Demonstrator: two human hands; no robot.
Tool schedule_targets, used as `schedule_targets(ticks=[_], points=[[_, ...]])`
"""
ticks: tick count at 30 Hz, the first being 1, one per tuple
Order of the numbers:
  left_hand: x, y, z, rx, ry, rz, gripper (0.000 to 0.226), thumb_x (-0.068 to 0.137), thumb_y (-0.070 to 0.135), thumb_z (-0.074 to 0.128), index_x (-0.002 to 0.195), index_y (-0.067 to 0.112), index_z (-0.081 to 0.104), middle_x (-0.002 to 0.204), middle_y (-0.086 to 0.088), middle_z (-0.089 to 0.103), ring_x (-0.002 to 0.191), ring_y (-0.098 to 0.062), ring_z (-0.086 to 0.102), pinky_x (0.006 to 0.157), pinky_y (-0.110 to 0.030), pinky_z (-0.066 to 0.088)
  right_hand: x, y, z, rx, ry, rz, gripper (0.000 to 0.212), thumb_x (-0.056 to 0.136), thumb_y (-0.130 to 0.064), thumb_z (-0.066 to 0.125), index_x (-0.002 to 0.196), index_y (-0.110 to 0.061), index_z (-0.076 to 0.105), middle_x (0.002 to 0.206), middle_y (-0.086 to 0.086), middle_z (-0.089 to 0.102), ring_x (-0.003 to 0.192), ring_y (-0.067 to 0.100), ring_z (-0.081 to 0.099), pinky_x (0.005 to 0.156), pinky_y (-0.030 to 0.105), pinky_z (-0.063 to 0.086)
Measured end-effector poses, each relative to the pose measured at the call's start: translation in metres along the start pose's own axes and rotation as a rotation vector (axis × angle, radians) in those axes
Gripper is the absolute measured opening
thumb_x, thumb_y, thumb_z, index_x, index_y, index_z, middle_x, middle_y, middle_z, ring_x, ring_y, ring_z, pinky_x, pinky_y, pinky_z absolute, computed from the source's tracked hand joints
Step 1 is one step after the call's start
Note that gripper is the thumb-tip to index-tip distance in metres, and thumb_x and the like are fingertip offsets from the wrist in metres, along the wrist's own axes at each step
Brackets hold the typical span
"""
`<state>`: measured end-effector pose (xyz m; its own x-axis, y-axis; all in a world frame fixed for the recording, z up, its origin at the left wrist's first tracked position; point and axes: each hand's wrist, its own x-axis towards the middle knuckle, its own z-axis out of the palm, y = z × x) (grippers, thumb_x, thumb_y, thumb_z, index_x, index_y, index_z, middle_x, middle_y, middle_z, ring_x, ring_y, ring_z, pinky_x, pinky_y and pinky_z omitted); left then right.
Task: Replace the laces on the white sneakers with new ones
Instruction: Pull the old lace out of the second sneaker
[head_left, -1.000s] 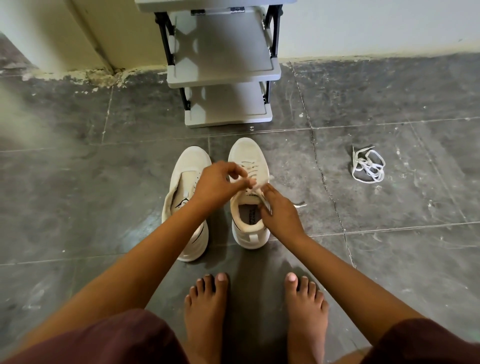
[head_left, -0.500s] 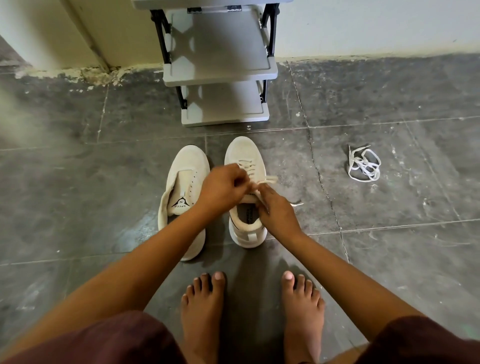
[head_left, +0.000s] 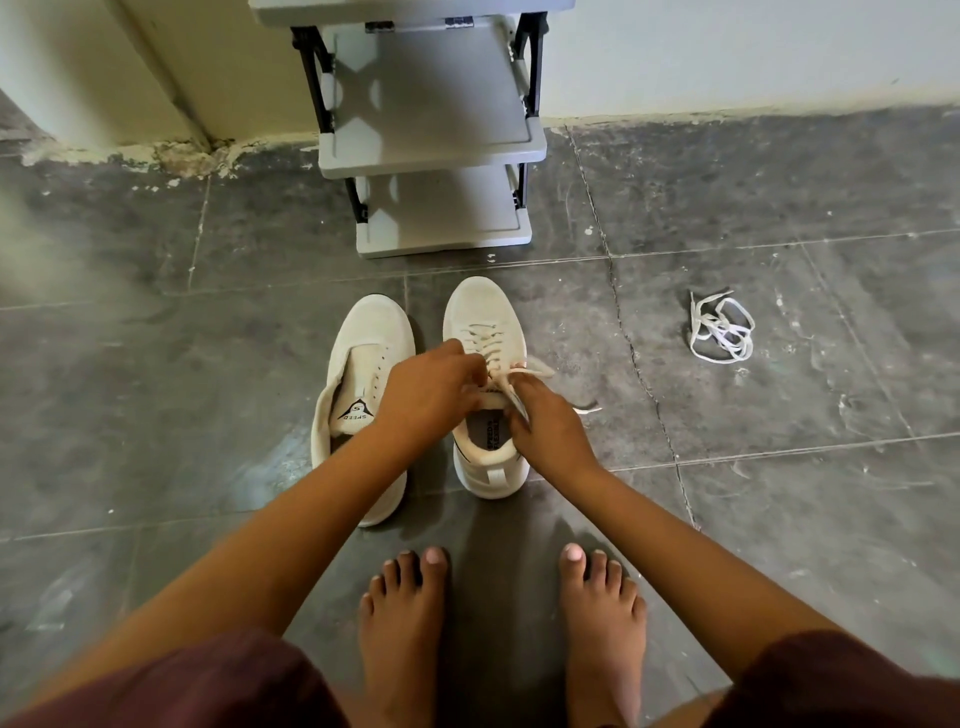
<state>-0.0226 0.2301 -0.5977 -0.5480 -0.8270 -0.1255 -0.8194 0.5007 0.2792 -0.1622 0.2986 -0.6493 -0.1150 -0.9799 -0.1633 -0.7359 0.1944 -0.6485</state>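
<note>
The laced sneaker is set on the floor near its far edge, just beside the unlaced sneaker. Its lace is pinched in the grip of the left hand and the right hand. Loose laces are seen well apart to the right, with open floor between.

This seemed a home entryway: beyond the grip on the cream shoelace stood a grey plastic tiered shoe rack against a painted wall, on dark grey floor tiles.
</note>
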Motion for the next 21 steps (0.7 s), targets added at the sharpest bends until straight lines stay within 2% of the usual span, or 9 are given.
schedule_targets(ticks=[3, 5, 7, 10, 11, 12, 14, 17, 21], points=[[0.004, 0.005, 0.008, 0.287, -0.015, 0.117, 0.023, 0.093, 0.031, 0.053, 0.108, 0.017, 0.062, 0.102, -0.005, 0.052, 0.079, -0.024, 0.059, 0.056, -0.03, 0.039, 0.0, 0.0, 0.001, -0.002, -0.007, 0.002, 0.049, 0.091, -0.006, 0.048, 0.139, -0.01, 0.042, 0.142, 0.008, 0.046, 0.124, 0.028, 0.049, 0.101, 0.036, 0.041], [0.007, 0.005, 0.006, 0.252, -0.027, 0.106, 0.021, 0.093, 0.027, 0.054, 0.104, 0.013, 0.064, 0.1, -0.005, 0.054, 0.081, -0.024, 0.059, 0.06, -0.032, 0.043, 0.001, 0.0, 0.002, 0.008, 0.001, 0.004, 0.049, 0.091, -0.006, 0.048, 0.139, -0.01, 0.042, 0.142, 0.009, 0.046, 0.124, 0.028, 0.049, 0.101, 0.037, 0.042], [0.007, 0.002, 0.004, -0.041, -0.018, 0.012, 0.018, 0.089, 0.025, 0.061, 0.095, 0.008, 0.066, 0.095, -0.007, 0.059, 0.082, -0.023, 0.057, 0.069, -0.033, 0.045, 0.0, 0.001, 0.002, 0.008, 0.018, 0.004, 0.046, 0.092, -0.007, 0.047, 0.138, -0.009, 0.043, 0.141, 0.009, 0.047, 0.122, 0.028, 0.05, 0.099, 0.037, 0.043], [-0.004, 0.013, -0.019, -0.893, -0.008, -0.122, 0.014, 0.08, 0.014, 0.072, 0.077, 0.003, 0.064, 0.079, -0.011, 0.066, 0.076, -0.017, 0.061, 0.078, -0.035, 0.052, 0.001, 0.001, 0.004, -0.007, 0.029, 0.001, 0.045, 0.092, -0.006, 0.046, 0.136, -0.01, 0.045, 0.136, 0.011, 0.051, 0.112, 0.032, 0.055, 0.087, 0.039, 0.046], [-0.005, 0.022, -0.031, -1.148, 0.002, -0.091, 0.014, 0.078, 0.013, 0.072, 0.073, 0.005, 0.062, 0.072, -0.006, 0.066, 0.072, -0.013, 0.062, 0.076, -0.03, 0.053, 0.002, 0.001, 0.005, -0.025, 0.029, -0.006, 0.045, 0.092, -0.007, 0.046, 0.136, -0.01, 0.045, 0.137, 0.011, 0.05, 0.111, 0.033, 0.055, 0.084, 0.038, 0.044], [-0.001, 0.029, -0.042, -1.266, 0.029, -0.029, 0.014, 0.078, 0.014, 0.071, 0.07, 0.009, 0.06, 0.067, -0.002, 0.065, 0.068, -0.01, 0.062, 0.074, -0.026, 0.053, 0.004, 0.001, 0.005, -0.048, 0.03, -0.005, 0.045, 0.093, -0.009, 0.045, 0.138, -0.01, 0.043, 0.14, 0.01, 0.047, 0.113, 0.034, 0.053, 0.083, 0.037, 0.042], [0.014, 0.035, -0.06, -1.155, 0.134, 0.002, 0.013, 0.08, 0.013, 0.071, 0.07, 0.01, 0.062, 0.068, -0.004, 0.065, 0.065, -0.011, 0.06, 0.07, -0.027, 0.052, 0.005, 0.0, 0.006, -0.072, 0.013, 0.011, 0.049, 0.094, -0.012, 0.044, 0.142, -0.012, 0.037, 0.149, 0.006, 0.037, 0.122, 0.032, 0.049, 0.088, 0.036, 0.042], [0.031, 0.024, -0.064, -0.842, 0.254, -0.15, 0.013, 0.084, 0.017, 0.069, 0.09, 0.005, 0.069, 0.079, -0.005, 0.067, 0.062, -0.008, 0.062, 0.069, -0.027, 0.055, 0.004, 0.003, 0.003, -0.05, 0.001, -0.003, 0.051, 0.095, -0.014, 0.046, 0.144, -0.014, 0.035, 0.152, 0.004, 0.033, 0.125, 0.03, 0.048, 0.093, 0.036, 0.042], [0.02, 0.002, -0.03, -0.53, 0.145, -0.202, 0.035, 0.087, 0.016, 0.065, 0.121, 0.019, 0.062, 0.113, 0.0, 0.067, 0.091, -0.019, 0.066, 0.088, -0.035, 0.052, 0.003, 0.004, 0.002, -0.004, 0.036, -0.006, 0.05, 0.09, -0.014, 0.053, 0.139, -0.013, 0.042, 0.144, 0.004, 0.044, 0.122, 0.026, 0.05, 0.092, 0.034, 0.044]])
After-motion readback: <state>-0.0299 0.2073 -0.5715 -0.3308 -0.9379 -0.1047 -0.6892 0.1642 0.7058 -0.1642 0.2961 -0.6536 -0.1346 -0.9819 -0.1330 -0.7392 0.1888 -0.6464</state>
